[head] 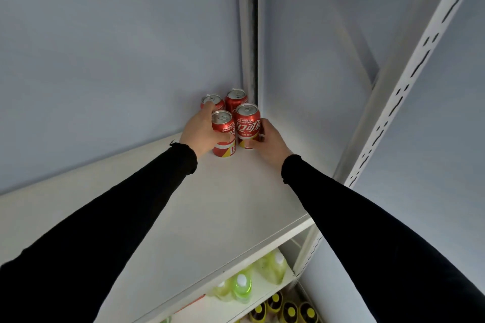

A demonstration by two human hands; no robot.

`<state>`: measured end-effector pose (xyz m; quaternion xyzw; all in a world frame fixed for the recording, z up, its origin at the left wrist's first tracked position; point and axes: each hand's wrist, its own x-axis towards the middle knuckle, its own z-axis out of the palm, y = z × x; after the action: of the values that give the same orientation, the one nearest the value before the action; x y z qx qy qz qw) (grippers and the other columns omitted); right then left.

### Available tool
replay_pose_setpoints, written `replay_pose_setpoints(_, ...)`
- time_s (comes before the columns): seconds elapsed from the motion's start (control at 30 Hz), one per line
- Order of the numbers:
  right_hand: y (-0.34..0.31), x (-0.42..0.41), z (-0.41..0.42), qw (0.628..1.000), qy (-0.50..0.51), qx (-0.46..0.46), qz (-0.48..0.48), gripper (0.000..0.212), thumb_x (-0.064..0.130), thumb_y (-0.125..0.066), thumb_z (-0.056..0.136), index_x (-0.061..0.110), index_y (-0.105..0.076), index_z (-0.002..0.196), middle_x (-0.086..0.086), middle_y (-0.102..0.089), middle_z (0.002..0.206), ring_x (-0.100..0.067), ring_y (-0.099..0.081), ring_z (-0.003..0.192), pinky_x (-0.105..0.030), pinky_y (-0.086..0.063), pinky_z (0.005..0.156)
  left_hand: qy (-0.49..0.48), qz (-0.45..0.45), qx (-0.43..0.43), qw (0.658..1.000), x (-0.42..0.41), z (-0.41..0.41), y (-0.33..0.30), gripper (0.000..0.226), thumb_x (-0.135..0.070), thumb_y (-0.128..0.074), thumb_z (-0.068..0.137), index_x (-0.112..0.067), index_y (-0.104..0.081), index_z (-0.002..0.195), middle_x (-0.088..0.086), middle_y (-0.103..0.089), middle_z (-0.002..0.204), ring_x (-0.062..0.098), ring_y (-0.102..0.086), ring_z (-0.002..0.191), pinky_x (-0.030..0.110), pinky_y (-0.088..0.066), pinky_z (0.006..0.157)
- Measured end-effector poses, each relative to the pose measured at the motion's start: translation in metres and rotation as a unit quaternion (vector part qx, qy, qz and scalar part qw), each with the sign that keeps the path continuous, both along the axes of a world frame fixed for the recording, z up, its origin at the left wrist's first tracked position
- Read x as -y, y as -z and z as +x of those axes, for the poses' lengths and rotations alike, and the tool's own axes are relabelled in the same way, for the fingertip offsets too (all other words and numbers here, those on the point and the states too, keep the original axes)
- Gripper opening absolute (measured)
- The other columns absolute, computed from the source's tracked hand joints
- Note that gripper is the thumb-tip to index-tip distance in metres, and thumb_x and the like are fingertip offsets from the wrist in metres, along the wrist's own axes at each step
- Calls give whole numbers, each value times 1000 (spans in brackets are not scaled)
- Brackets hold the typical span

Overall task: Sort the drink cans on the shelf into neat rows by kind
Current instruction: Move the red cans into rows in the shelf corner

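Several red cola cans stand upright in a tight two-by-two block in the far right corner of the white shelf (210, 204). My left hand (199, 131) wraps round the front left can (223, 136), with a fingertip reaching the back left can (213, 101). My right hand (267, 141) curls round the front right can (248, 123) from its right side. The back right can (236, 98) stands against the corner post, touched by neither hand.
A grey wall stands behind and to the left of the shelf. A perforated white upright (409, 73) rises at the right. Lower shelves hold green bottles (242, 287) and dark yellow-capped bottles (290, 311).
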<state>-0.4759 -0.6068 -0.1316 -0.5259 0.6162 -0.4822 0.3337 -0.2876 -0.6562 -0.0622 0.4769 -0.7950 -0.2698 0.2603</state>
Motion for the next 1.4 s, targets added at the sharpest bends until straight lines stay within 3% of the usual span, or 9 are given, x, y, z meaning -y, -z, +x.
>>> replay_pose_setpoints(0.17,5,12,-5,1000,-8,4,4,76,15,-77,84,17,-29,143,-4,-54,138,-23,-58,123,-48,-46,108,-31,-33,27,999,9,-10,5,78,-24,-88,73,-17,-46,138,9,-51,131,28,-59,118,38,-49,100)
replay_pose_setpoints(0.37,6,18,-12,1000,-20,13,0,73,15,-75,87,17,-33,147,-4,-53,141,-21,-54,128,-44,-44,111,-59,-39,42,997,10,-19,6,79,-25,-89,73,-16,-45,138,10,-51,134,29,-59,119,38,-50,99)
replay_pose_setpoints(0.53,8,18,-6,1000,10,8,-21,64,16,-75,86,21,-43,141,-1,-57,138,-20,-56,127,-49,-43,111,-79,-28,43,996,3,-23,4,84,-26,-89,73,-17,-43,142,10,-51,137,28,-59,121,40,-51,102)
replay_pose_setpoints(0.67,6,11,-1,997,73,-15,-18,76,23,-79,82,20,-38,146,-2,-51,143,-22,-49,132,-49,-42,111,-88,-24,1,996,-16,-16,4,90,-28,-89,72,-21,-38,146,7,-49,138,21,-55,119,41,-48,105)
replay_pose_setpoints(0.77,-5,-18,3,990,101,-60,-74,63,20,-76,84,18,-45,139,-4,-52,135,-18,-47,125,-37,-42,107,-108,-39,6,993,-39,1,9,78,-28,-81,83,-18,-38,147,5,-47,138,15,-50,117,32,-43,100)
replay_pose_setpoints(0.87,-13,-52,12,972,21,-176,-153,49,16,-71,86,15,-50,130,-4,-52,131,-17,-43,118,-24,-35,96,-123,-59,53,989,-72,30,18,59,-30,-73,90,-16,-48,141,4,-50,137,20,-51,125,31,-40,103)
replay_pose_setpoints(1.07,-20,-90,53,921,-164,-317,-156,45,25,-68,90,13,-54,131,-6,-52,134,-24,-43,123,-29,-36,104,-173,-100,161,966,-150,97,36,45,-32,-68,92,-18,-57,133,0,-58,130,24,-51,120,33,-41,100)
replay_pose_setpoints(1.4,-23,-138,205,863,-322,-339,-194,47,29,-64,92,15,-52,135,-3,-52,135,-24,-45,122,-33,-39,103,-291,-77,195,934,-263,230,38,51,-36,-65,93,-17,-53,139,1,-56,135,23,-48,122,34,-41,101)
